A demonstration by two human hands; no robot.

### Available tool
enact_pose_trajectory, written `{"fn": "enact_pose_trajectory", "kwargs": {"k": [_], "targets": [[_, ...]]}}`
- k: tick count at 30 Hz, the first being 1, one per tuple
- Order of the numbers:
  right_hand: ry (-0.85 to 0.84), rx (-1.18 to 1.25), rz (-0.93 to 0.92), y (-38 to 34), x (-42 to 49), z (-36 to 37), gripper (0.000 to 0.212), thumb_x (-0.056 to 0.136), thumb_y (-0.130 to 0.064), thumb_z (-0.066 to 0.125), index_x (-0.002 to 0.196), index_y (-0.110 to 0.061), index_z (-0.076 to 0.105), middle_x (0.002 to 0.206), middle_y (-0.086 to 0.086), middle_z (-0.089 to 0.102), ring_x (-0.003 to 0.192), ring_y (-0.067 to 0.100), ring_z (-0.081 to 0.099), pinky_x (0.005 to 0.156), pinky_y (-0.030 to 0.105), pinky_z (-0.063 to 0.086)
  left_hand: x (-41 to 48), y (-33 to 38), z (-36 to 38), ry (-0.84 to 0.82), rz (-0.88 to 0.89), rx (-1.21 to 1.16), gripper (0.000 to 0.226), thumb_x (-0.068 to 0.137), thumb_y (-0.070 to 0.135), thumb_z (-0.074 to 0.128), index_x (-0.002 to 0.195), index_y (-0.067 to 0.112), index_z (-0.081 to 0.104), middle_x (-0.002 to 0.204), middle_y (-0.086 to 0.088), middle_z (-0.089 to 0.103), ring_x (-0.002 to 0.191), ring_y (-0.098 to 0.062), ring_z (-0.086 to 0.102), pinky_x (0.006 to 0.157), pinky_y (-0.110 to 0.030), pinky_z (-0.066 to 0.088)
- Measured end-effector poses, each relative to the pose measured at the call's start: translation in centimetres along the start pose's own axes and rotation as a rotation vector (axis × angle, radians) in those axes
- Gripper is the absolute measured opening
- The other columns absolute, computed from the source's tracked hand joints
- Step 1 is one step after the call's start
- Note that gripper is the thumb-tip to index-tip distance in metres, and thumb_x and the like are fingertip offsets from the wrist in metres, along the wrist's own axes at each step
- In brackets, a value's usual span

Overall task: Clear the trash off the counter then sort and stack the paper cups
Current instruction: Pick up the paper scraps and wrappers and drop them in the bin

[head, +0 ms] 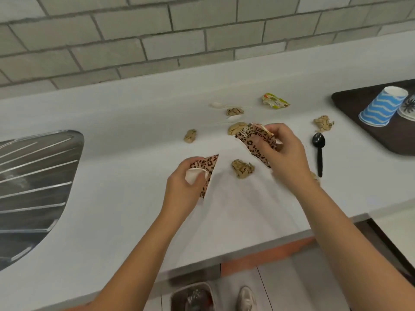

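The left hand [186, 187] is curling its fingers round a squashed leopard-print paper cup [207, 167], white inside, flat and pointy. The right hand [285, 151] is pinching a second leopard-print cup [253, 140], also bent flat. A crumpled brown paper ball [242, 168] is lying on the smooth white counter [134, 176] between the 2 hands. A shiny black plastic spoon [318, 151] is lying just right of the right hand. Farther right, a blue wavy cup [379, 106] is sitting upside down on a dark tray [350, 102].
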State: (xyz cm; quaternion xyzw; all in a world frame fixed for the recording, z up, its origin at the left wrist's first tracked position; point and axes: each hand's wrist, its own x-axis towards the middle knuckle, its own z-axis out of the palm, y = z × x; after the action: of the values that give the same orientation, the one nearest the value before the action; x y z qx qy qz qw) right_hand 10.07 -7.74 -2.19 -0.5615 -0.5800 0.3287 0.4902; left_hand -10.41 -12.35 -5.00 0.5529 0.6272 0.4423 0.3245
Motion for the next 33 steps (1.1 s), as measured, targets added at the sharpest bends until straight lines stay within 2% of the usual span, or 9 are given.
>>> {"fn": "enact_pose_trajectory", "kwargs": {"k": [4,11,16,20,23,26,29,31,33], "targets": [[-0.141,0.299,0.11,-1.9,-8.8,3.1,0.012,0.088,-0.017,0.066,0.1,-0.019,0.067,0.089,-0.005,0.072,0.079,0.008,0.069,0.065,0.021,0.055,-6.8,-1.5,-2.9,-0.112,-0.051,-0.087,0.031,0.087,0.008,0.064,0.105,0.034,0.063,0.105,0.018,0.066,0.094,0.006,0.062,0.078,-0.012,0.051],[-0.25,0.39,0.258,1.6,-22.9,7.8,0.016,0.076,-0.016,0.067,0.091,-0.016,0.071,0.085,0.001,0.074,0.078,0.011,0.069,0.069,0.02,0.054,-17.0,-7.7,-7.5,-0.268,-0.338,-0.189,0.035,0.085,0.001,0.064,0.099,0.033,0.066,0.091,0.013,0.072,0.077,-0.008,0.068,0.067,-0.024,0.056],[-0.266,0.217,0.576,9.8,-29.4,11.9,0.01,0.085,-0.009,0.068,0.085,-0.018,0.069,0.079,0.0,0.074,0.074,0.013,0.068,0.067,0.022,0.052,-21.3,-17.9,-6.9,-0.327,-0.626,-0.01,0.027,0.083,0.005,0.065,0.1,0.026,0.065,0.097,0.006,0.07,0.082,-0.002,0.065,0.066,-0.012,0.05],[-0.269,-0.058,0.676,16.5,-31.8,15.9,0.007,0.086,-0.015,0.067,0.089,-0.021,0.065,0.083,-0.002,0.073,0.082,0.016,0.069,0.074,0.034,0.056,-22.1,-25.5,-4.7,-0.319,-0.796,0.106,0.029,0.081,0.004,0.063,0.107,0.016,0.064,0.108,-0.01,0.068,0.097,-0.022,0.064,0.082,-0.029,0.054],[-0.345,-0.282,0.714,20.5,-32.9,18.6,0.009,0.086,-0.019,0.066,0.094,-0.019,0.063,0.091,0.004,0.07,0.087,0.022,0.067,0.075,0.037,0.056,-21.9,-29.3,-3.3,-0.332,-0.86,0.179,0.032,0.081,0.007,0.061,0.113,0.011,0.064,0.113,-0.011,0.067,0.1,-0.024,0.063,0.082,-0.027,0.052],[-0.448,-0.45,0.738,23.3,-33.5,20.5,0.032,0.087,-0.034,0.062,0.114,-0.017,0.059,0.109,0.007,0.066,0.096,0.025,0.064,0.084,0.036,0.053,-21.6,-32.0,-2.0,-0.374,-0.902,0.201,0.043,0.082,0.01,0.062,0.125,0.013,0.059,0.121,-0.01,0.063,0.107,-0.024,0.061,0.083,-0.024,0.048],[-0.588,-0.52,0.812,24.0,-33.7,21.3,0.067,0.089,-0.041,0.06,0.145,-0.016,0.031,0.135,0.012,0.046,0.12,0.03,0.052,0.093,0.032,0.042,-21.6,-33.3,-1.2,-0.432,-0.909,0.22,0.061,0.083,0.014,0.064,0.14,0.017,0.043,0.132,-0.011,0.053,0.117,-0.027,0.055,0.091,-0.027,0.046],[-0.615,-0.57,0.822,23.9,-33.9,21.2,0.079,0.09,-0.042,0.059,0.15,-0.013,0.016,0.144,0.014,0.035,0.128,0.031,0.045,0.099,0.034,0.039,-21.6,-33.3,-1.3,-0.438,-0.904,0.245,0.066,0.085,0.015,0.064,0.144,0.016,0.035,0.138,-0.014,0.045,0.123,-0.029,0.05,0.094,-0.027,0.043],[-0.571,-0.551,0.797,23.7,-33.9,20.8,0.079,0.091,-0.038,0.059,0.151,-0.014,0.014,0.146,0.013,0.032,0.126,0.029,0.047,0.096,0.032,0.041,-21.5,-32.8,-1.6,-0.433,-0.881,0.248,0.063,0.086,0.014,0.063,0.144,0.014,0.036,0.14,-0.014,0.042,0.127,-0.029,0.046,0.097,-0.027,0.04]]}}
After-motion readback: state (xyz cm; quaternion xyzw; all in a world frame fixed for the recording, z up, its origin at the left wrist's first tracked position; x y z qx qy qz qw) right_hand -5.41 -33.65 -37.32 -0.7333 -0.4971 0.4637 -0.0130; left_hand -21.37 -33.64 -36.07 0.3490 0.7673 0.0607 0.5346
